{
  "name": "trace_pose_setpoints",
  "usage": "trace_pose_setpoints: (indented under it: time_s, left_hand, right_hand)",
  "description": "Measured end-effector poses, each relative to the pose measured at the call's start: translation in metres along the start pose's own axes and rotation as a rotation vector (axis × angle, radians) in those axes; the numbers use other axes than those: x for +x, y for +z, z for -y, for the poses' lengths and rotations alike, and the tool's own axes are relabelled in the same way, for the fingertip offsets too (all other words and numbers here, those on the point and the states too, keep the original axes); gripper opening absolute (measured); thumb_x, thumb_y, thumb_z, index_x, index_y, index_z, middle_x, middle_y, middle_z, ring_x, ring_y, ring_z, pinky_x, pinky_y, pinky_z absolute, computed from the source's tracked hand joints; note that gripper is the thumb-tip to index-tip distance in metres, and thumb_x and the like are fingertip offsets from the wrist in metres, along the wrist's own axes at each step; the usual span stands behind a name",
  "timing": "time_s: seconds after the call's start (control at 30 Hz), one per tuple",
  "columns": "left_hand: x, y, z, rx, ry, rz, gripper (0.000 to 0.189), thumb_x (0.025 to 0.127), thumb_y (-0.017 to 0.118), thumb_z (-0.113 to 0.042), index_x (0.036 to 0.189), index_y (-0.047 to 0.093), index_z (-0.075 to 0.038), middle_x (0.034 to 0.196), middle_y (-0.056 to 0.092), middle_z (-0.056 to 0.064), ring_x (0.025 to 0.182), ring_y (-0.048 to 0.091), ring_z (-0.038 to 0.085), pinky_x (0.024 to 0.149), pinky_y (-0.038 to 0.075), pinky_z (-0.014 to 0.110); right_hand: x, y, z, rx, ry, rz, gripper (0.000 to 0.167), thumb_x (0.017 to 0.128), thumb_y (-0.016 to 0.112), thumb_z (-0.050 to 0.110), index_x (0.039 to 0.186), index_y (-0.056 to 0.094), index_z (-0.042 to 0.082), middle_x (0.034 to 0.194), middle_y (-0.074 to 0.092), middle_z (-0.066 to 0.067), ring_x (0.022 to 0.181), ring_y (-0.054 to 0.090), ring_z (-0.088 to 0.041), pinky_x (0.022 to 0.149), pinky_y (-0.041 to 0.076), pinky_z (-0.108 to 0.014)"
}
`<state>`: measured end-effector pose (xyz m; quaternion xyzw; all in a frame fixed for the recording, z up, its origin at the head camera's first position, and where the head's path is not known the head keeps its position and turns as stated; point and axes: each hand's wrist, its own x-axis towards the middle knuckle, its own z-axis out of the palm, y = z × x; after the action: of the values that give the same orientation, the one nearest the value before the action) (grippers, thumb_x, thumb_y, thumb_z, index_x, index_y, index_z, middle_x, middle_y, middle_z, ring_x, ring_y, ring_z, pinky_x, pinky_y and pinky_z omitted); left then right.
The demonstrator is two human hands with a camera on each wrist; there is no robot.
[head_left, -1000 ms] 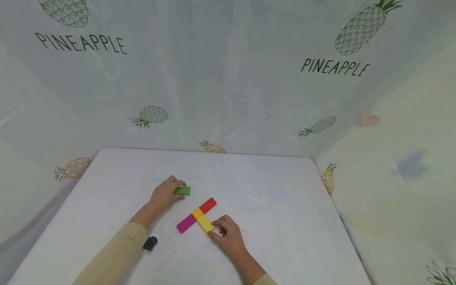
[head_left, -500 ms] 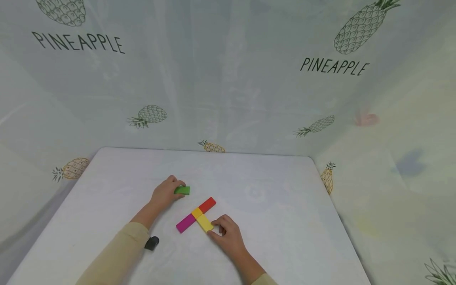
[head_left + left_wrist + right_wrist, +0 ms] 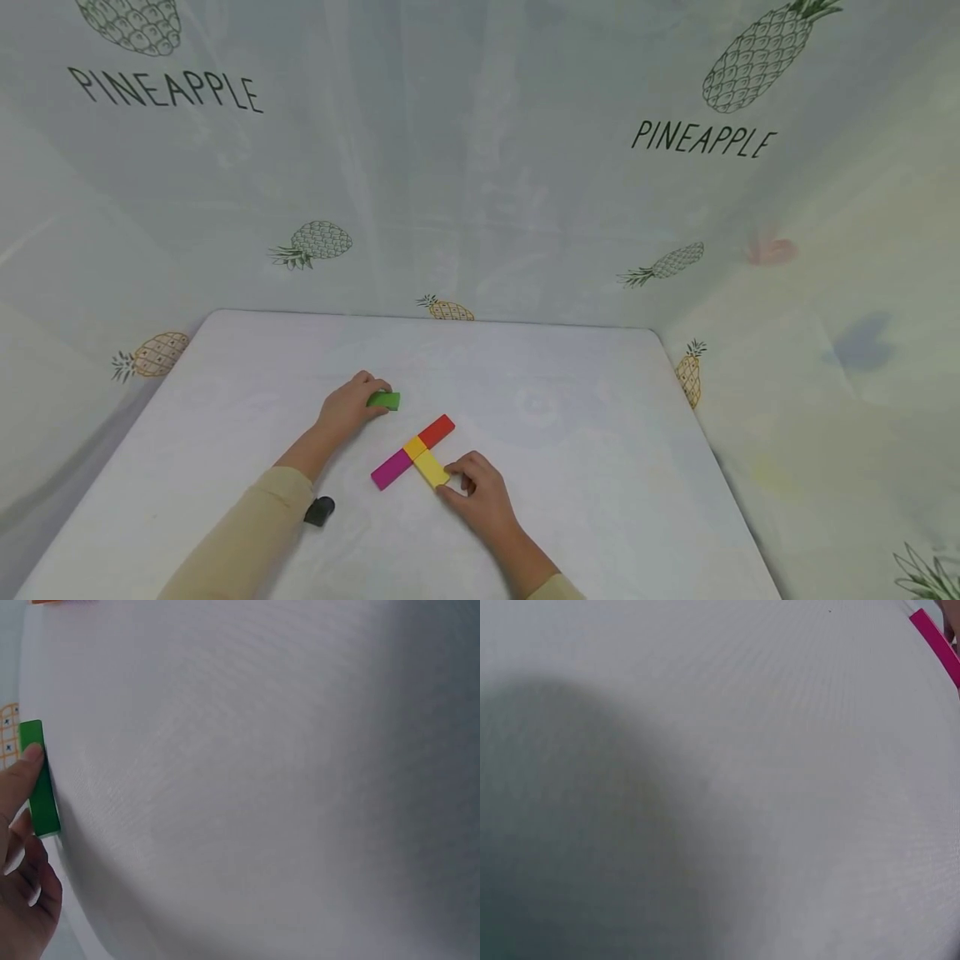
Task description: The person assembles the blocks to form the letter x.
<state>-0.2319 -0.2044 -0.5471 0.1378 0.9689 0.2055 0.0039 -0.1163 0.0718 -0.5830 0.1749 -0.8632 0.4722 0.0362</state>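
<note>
In the head view my left hand [image 3: 348, 407] pinches a green block [image 3: 386, 401] between thumb and fingers; the left wrist view shows the thumb on the green block [image 3: 41, 784]. My right hand [image 3: 478, 493] pinches the near end of a yellow block [image 3: 431, 469]. That block's far end meets a small orange-yellow square block [image 3: 415, 448]. A red block [image 3: 437, 431] extends from the square to the upper right, and a magenta block [image 3: 392, 470] to the lower left, making a T shape. Part of the magenta block [image 3: 937, 645] shows in the right wrist view.
The blocks lie on a white-covered table [image 3: 585, 467]. A small black object [image 3: 319, 511] sits beside the left sleeve [image 3: 247, 533]. Behind the table hangs a pale curtain [image 3: 480, 167] printed with pineapples.
</note>
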Motion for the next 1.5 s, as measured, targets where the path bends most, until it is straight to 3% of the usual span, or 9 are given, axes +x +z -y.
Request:
trace_pose_setpoints:
  time_s: [0.17, 0.37, 0.63, 1.07, 1.5]
  left_hand:
    - [0.001, -0.004, -0.001, 0.034, 0.036, -0.013, 0.034, 0.081, 0.081, -0.022, 0.112, 0.069, -0.016, 0.103, 0.057, 0.004, 0.094, 0.055, 0.023, 0.084, 0.049, 0.044]
    - [0.004, -0.009, -0.003, 0.053, 0.035, -0.012, 0.034, 0.080, 0.082, -0.022, 0.111, 0.069, -0.018, 0.104, 0.058, 0.003, 0.098, 0.054, 0.025, 0.086, 0.047, 0.046]
    - [0.006, -0.012, -0.008, 0.061, 0.058, -0.005, 0.033, 0.079, 0.082, -0.022, 0.110, 0.070, -0.020, 0.105, 0.059, 0.002, 0.099, 0.054, 0.024, 0.086, 0.048, 0.044]
    - [0.003, -0.014, -0.023, 0.078, 0.130, 0.085, 0.033, 0.078, 0.083, -0.022, 0.108, 0.071, -0.023, 0.099, 0.057, -0.004, 0.092, 0.053, 0.016, 0.080, 0.049, 0.034]
    - [0.002, -0.010, -0.027, 0.069, 0.181, 0.162, 0.033, 0.075, 0.085, -0.021, 0.106, 0.073, -0.024, 0.099, 0.057, -0.007, 0.095, 0.054, 0.015, 0.081, 0.049, 0.032]
  right_hand:
    - [0.000, 0.001, -0.001, 0.003, -0.014, -0.007, 0.022, 0.082, 0.081, 0.028, 0.100, 0.072, 0.020, 0.085, 0.055, 0.005, 0.070, 0.047, -0.003, 0.060, 0.044, -0.019]
    - [0.000, 0.002, -0.005, 0.000, -0.068, -0.032, 0.021, 0.082, 0.081, 0.026, 0.100, 0.072, 0.018, 0.082, 0.055, 0.003, 0.069, 0.046, -0.003, 0.059, 0.044, -0.019]
    - [0.000, 0.001, -0.003, 0.004, -0.037, -0.023, 0.021, 0.082, 0.080, 0.027, 0.100, 0.072, 0.020, 0.083, 0.055, 0.004, 0.069, 0.046, -0.003, 0.060, 0.044, -0.019]
    - [0.001, -0.001, 0.001, 0.012, -0.002, -0.007, 0.021, 0.083, 0.080, 0.027, 0.101, 0.072, 0.018, 0.084, 0.056, 0.003, 0.071, 0.047, -0.005, 0.061, 0.044, -0.020]
    - [0.001, -0.002, 0.001, 0.006, 0.000, 0.000, 0.022, 0.083, 0.080, 0.030, 0.099, 0.072, 0.019, 0.083, 0.056, 0.003, 0.070, 0.048, -0.005, 0.061, 0.045, -0.020]
